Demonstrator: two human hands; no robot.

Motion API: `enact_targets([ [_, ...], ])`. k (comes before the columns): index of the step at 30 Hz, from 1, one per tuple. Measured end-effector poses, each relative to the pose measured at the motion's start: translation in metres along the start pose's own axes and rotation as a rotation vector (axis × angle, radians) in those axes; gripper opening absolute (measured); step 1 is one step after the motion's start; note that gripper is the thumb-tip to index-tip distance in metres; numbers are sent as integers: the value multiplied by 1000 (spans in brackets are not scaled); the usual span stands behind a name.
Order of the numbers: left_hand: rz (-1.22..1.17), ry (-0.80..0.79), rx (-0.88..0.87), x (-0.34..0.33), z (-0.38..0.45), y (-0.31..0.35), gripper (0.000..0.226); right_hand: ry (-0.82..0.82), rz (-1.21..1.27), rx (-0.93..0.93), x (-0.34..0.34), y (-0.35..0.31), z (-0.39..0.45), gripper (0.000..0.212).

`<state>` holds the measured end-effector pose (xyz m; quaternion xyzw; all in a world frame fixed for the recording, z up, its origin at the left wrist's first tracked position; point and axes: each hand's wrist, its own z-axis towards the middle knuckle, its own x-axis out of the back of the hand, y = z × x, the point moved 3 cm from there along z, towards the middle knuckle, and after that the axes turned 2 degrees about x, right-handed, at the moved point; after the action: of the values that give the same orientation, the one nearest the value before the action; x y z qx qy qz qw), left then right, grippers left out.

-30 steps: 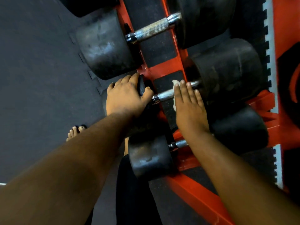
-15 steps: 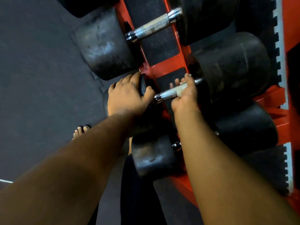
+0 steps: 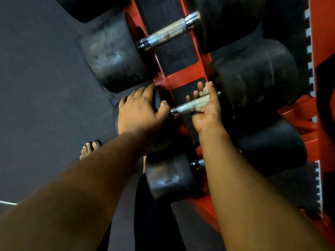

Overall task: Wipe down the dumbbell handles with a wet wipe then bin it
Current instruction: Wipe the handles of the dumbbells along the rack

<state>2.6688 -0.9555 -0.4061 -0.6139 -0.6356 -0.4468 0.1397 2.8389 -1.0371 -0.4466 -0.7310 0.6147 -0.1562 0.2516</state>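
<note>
Floor (image 3: 39, 84): dark rubber mat, flat and dull.
Left hand (image 3: 140, 110): fingers curled over the round black end of the middle dumbbell (image 3: 253, 77).
Handle (image 3: 184, 107): shiny metal bar — bumpy grip.
Wipe (image 3: 201, 103): crumpled, grey-tan, wrapped on the handle.
Right hand (image 3: 206, 109): gripping the wipe round the bar.
Rack (image 3: 183, 77): red metal.

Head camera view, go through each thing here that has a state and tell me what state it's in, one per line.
Left hand: grips the near weight head of the middle dumbbell, steadying it.
Right hand: holds the wet wipe around the handle.
Wet wipe: crumpled, pressed against the handle.
Middle dumbbell handle: on the rack, partly wrapped.
Upper dumbbell handle: bare, untouched.
Lower dumbbell: racked, handle mostly hidden by the arm.
Red rack: holding all three dumbbells.
</note>
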Motion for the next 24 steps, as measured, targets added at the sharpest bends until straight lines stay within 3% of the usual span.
enact_targets([
  [3,7,4,-3,0,1,0,76,155,-1,38,0,3,-2,10],
  [7,5,-1,-1,-1,1,1,78,357,-116,-17,-13,9,-5,28],
  [14,13,-6,-2,-1,1,0,76,8,50,-24,0,4,-2,17],
  [19,12,1,-2,-1,0,0,76,188,35,74,0,16,-8,9],
  [24,7,6,-12,0,0,1,76,-28,18,-52,1,11,-2,16],
])
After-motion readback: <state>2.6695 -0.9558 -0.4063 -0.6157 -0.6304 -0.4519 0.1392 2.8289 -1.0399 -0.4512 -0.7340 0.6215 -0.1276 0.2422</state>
